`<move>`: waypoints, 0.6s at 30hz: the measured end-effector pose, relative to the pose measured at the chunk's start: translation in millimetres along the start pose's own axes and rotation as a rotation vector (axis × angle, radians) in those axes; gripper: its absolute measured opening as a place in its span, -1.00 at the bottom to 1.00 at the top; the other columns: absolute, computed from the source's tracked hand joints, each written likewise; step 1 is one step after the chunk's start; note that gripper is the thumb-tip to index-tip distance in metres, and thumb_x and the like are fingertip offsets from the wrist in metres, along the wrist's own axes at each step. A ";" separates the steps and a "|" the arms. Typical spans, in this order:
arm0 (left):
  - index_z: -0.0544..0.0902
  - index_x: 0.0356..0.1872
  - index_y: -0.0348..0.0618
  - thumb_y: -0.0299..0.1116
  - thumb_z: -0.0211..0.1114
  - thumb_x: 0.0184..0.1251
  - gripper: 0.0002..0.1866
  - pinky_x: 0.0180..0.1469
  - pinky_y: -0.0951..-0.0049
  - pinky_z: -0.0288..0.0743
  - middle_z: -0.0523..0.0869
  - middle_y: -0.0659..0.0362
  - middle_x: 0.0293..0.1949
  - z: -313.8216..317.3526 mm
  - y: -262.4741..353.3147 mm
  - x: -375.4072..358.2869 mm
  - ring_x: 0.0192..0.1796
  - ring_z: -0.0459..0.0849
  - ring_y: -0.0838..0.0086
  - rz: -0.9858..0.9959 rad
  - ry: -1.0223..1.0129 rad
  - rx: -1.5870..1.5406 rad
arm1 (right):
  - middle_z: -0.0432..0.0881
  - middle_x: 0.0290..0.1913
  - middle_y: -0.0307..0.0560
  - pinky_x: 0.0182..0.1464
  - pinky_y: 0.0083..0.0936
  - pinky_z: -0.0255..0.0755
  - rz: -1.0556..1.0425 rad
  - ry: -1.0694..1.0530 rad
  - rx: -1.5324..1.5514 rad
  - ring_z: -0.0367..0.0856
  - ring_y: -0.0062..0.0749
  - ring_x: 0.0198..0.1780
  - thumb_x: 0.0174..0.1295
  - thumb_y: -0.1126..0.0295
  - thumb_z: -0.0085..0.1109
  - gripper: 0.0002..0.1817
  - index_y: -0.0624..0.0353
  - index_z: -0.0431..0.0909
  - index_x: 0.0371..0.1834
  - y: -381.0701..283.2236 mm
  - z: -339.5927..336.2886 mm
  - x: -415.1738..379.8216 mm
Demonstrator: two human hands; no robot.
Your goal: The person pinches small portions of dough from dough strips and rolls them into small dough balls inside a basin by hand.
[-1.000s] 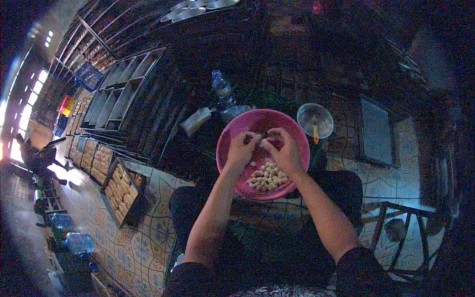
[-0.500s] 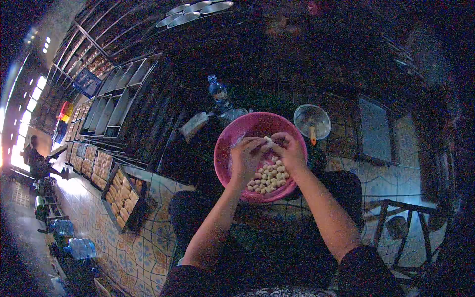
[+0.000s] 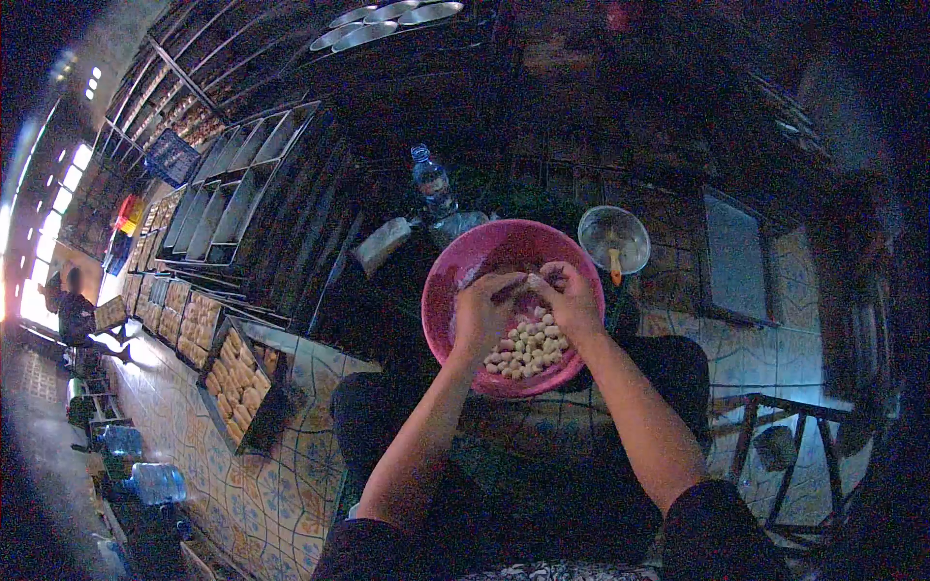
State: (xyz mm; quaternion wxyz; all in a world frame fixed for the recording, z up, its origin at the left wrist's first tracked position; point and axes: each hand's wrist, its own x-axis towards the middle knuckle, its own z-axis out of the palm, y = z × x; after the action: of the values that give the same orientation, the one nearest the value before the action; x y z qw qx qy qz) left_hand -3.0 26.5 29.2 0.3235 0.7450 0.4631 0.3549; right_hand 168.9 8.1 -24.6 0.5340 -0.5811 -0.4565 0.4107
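Note:
A round pink bowl (image 3: 436,334) rests between the knees, with a heap of small pale dough balls (image 3: 528,351) along its near right side. My left hand (image 3: 481,312) is over the left half of the bowl, its fingers bent inward. Opposite it, my right hand (image 3: 573,302) hangs over the right half, thumb and fingers pinched together. The fingertips of both hands meet above the bowl around a small pale piece, mostly hidden by the fingers. Something like clear plastic shows inside the bowl, beside the left hand.
Beyond the bowl stand a clear plastic bottle (image 3: 433,182) and a pale packet (image 3: 382,244). A small metal bowl (image 3: 632,230) with an orange-handled brush (image 3: 614,263) lies right. Bread trays (image 3: 232,382) line the left floor, near water jugs (image 3: 157,483). Far left, a person (image 3: 76,315) holds a tray.
The pale piece between my fingertips shows less now, and my fingers have shifted slightly around it. At far left, the person has turned, and the tray's face now shows.

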 end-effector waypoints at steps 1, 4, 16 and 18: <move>0.80 0.02 -0.08 -0.46 0.40 0.28 -0.72 0.10 0.38 0.63 0.83 0.14 -0.04 1.3 -0.1 -0.5 0.00 0.79 0.33 -0.092 0.012 -0.071 | 0.74 -0.08 -0.14 0.13 -0.38 0.52 0.038 -0.006 0.085 0.70 -0.35 0.00 0.25 0.20 0.44 -0.61 0.21 0.60 0.01 -2.3 0.1 -1.2; 0.78 0.02 -0.12 -0.44 0.37 0.31 -0.73 0.09 0.38 0.62 0.82 0.11 -0.06 8.4 0.0 -5.1 0.01 0.78 0.32 -0.055 0.119 -0.203 | 0.71 0.00 -0.10 0.19 -0.40 0.50 0.214 -0.074 0.414 0.67 -0.35 0.07 0.29 0.22 0.41 -0.57 0.21 0.57 0.11 -6.3 -0.6 -3.1; 0.76 -0.01 -0.21 -0.40 0.35 0.36 -0.77 0.11 0.29 0.62 0.82 0.05 -0.08 25.4 -16.8 -11.7 0.00 0.79 0.24 0.009 0.249 -0.095 | 0.71 0.06 -0.17 0.13 -0.43 0.60 0.204 -0.153 0.598 0.68 -0.42 0.05 0.39 0.45 0.26 -0.64 0.17 0.57 0.24 -23.9 4.9 -6.5; 0.76 -0.05 -0.21 -0.43 0.38 0.33 -0.79 0.08 0.30 0.62 0.81 0.03 -0.11 27.5 -16.6 -10.6 -0.02 0.78 0.23 -0.018 0.241 -0.097 | 0.73 0.01 -0.18 0.11 -0.45 0.61 0.149 -0.117 0.389 0.70 -0.45 0.01 0.38 0.44 0.28 -0.70 0.16 0.64 0.16 -33.3 1.0 -8.4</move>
State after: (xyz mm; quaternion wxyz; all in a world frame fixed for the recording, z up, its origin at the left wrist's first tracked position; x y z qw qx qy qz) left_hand 8.7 18.6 -1.5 0.3043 0.6764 0.4873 0.4608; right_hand 162.9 0.6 8.4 0.5769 -0.4745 -0.3548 0.5623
